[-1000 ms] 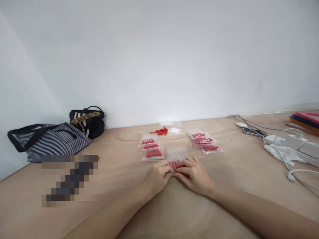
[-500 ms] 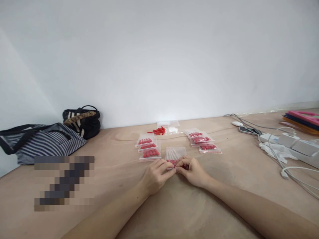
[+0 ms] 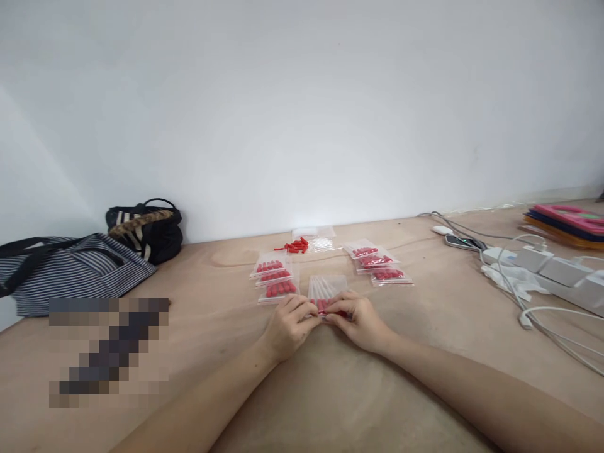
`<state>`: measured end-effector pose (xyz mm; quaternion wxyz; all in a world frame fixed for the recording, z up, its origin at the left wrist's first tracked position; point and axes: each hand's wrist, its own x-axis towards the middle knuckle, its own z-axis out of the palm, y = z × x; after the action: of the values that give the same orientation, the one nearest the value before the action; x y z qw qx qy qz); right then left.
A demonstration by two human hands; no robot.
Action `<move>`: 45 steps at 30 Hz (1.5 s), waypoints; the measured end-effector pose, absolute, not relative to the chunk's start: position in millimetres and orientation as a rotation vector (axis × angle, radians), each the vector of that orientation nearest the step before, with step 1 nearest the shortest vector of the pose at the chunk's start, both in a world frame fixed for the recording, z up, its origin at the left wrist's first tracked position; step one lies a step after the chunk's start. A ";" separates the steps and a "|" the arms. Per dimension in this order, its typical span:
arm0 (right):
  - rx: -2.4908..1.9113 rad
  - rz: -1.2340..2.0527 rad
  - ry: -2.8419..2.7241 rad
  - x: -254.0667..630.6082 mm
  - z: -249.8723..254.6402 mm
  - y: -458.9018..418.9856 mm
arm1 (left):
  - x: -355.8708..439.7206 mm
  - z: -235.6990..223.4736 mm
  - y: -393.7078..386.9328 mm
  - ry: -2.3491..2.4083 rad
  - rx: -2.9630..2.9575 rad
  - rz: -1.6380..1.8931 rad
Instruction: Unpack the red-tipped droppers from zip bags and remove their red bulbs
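My left hand [image 3: 289, 324] and my right hand [image 3: 357, 319] meet at the near edge of a small clear zip bag [image 3: 325, 290] with red pieces in it, lying on the wooden table [image 3: 330, 390]. Both hands pinch the bag's near end, fingers curled. A stack of filled bags [image 3: 274, 278] lies to the left of it and another stack of filled bags [image 3: 380, 264] to the right. Loose red pieces [image 3: 292, 246] lie farther back beside empty clear bags [image 3: 317, 237].
A striped bag [image 3: 66, 272] and a black bag [image 3: 146, 229] sit at the back left by the wall. White power strips and cables [image 3: 542, 277], a phone [image 3: 465, 242] and coloured folders [image 3: 566, 220] lie at the right. A blurred patch [image 3: 106, 349] covers the near left.
The view has drifted so everything sits slightly further left. My fingers have shifted along the bag's near edge; the right hand's fingers curled in, then flattened a little.
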<state>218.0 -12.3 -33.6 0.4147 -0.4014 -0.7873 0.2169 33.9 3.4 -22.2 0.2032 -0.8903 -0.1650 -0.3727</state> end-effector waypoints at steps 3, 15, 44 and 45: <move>-0.988 0.365 -2.118 219.2 -32.9 -14.9 | 32.4 -19.9 5.9 -0.425 -2.495 -1.027; -1.278 0.157 -2.089 210.1 -30.4 -18.5 | 37.8 -16.8 13.2 -0.294 -2.646 -1.061; -1.336 0.303 -2.000 217.3 -25.5 -14.8 | 26.7 -18.5 11.8 -0.634 -2.876 -1.066; -1.340 0.293 -2.015 220.4 -26.6 -15.9 | 24.5 -19.2 12.7 -0.745 -2.904 -1.072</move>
<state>220.4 -15.9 -26.6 0.3449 -0.5162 -0.7758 0.1128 24.5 12.7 -19.2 -0.0213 -0.9119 -0.2341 -0.3365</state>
